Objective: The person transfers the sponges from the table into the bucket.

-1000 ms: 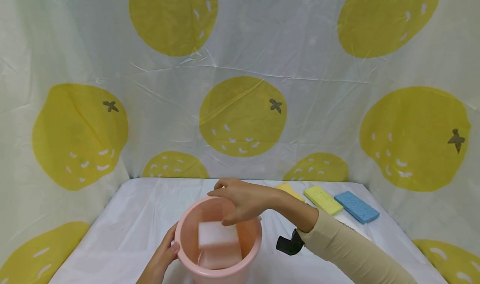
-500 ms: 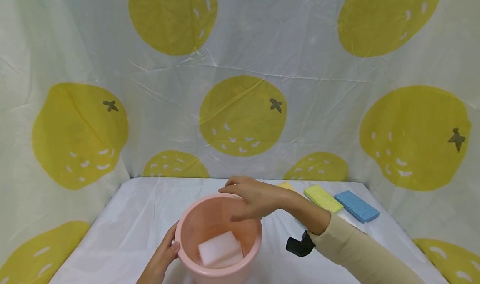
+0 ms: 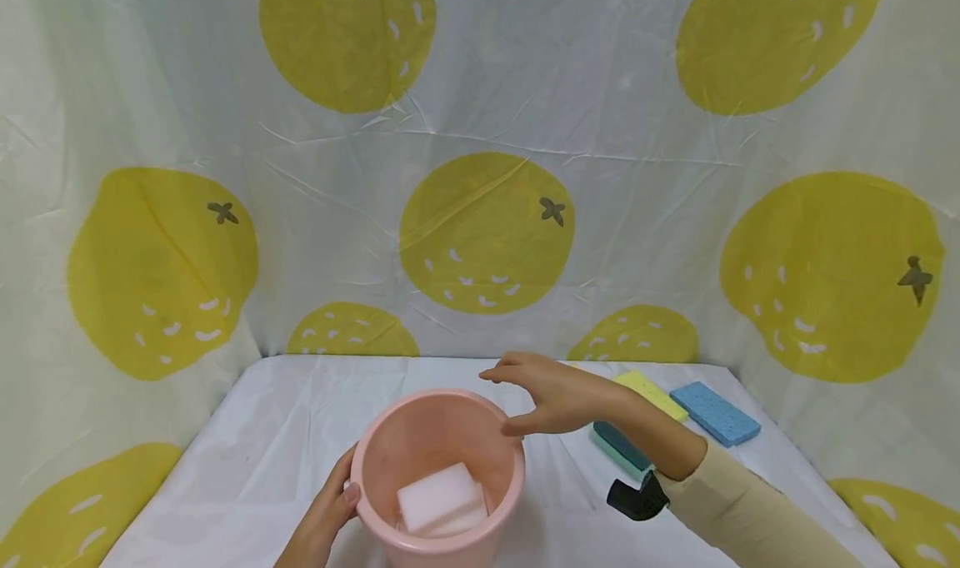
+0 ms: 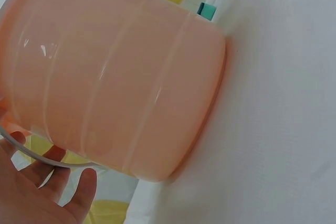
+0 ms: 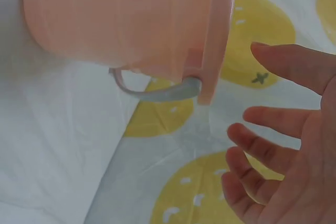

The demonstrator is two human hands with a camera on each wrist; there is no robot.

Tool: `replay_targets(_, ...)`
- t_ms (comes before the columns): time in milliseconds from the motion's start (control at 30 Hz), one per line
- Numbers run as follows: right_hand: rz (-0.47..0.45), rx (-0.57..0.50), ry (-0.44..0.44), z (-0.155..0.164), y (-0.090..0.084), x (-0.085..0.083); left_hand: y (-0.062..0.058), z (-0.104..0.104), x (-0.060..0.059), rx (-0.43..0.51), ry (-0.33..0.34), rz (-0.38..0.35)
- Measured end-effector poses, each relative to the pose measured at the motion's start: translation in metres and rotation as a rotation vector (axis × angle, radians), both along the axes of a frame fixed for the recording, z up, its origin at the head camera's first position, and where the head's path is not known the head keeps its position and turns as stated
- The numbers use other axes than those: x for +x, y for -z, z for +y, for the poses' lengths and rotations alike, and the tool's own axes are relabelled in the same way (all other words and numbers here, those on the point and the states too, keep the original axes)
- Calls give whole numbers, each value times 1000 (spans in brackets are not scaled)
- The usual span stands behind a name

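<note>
From the head view, a pink bucket (image 3: 437, 478) stands upright near the front edge of the white-covered surface (image 3: 247, 460), and two white sponge blocks (image 3: 441, 501) lie at its bottom, one on the other. The left hand (image 3: 324, 518) rests against the bucket's outer wall, thumb at the rim, probably to keep it from sliding. The right hand (image 3: 551, 395) hovers just beside the far rim, its grip wide and holding nothing. Behind the forearm lie a teal sponge (image 3: 621, 449), a yellow sponge (image 3: 651, 393) and a blue sponge (image 3: 714, 413), near each other.

The left wrist view shows the bucket wall (image 4: 115, 77) filling the picture, with relaxed fingers (image 4: 79, 195) under its thin handle wire.

The right wrist view shows spread, empty fingers (image 5: 273, 153) apart from the rim (image 5: 218, 35), where the grey handle (image 5: 157, 92) joins.
</note>
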State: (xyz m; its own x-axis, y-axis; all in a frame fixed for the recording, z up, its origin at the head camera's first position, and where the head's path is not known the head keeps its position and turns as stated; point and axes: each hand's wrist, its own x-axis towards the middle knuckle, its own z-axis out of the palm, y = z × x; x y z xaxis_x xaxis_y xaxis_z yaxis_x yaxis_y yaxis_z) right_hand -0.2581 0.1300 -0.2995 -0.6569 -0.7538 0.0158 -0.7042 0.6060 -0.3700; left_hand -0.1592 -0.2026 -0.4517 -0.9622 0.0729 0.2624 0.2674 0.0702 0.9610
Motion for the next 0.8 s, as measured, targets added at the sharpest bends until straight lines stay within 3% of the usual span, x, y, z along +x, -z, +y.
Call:
replay_targets(200, -38, -12, 79, 21, 6, -3, 3, -1, -3, 21, 9, 11)
replay_targets(567, -19, -40, 117, 52, 12, -2, 7, -2, -5, 40, 18, 36)
replay_targets(800, -23, -45, 235, 71, 22, -3, 4, -2, -1, 12, 32, 47)
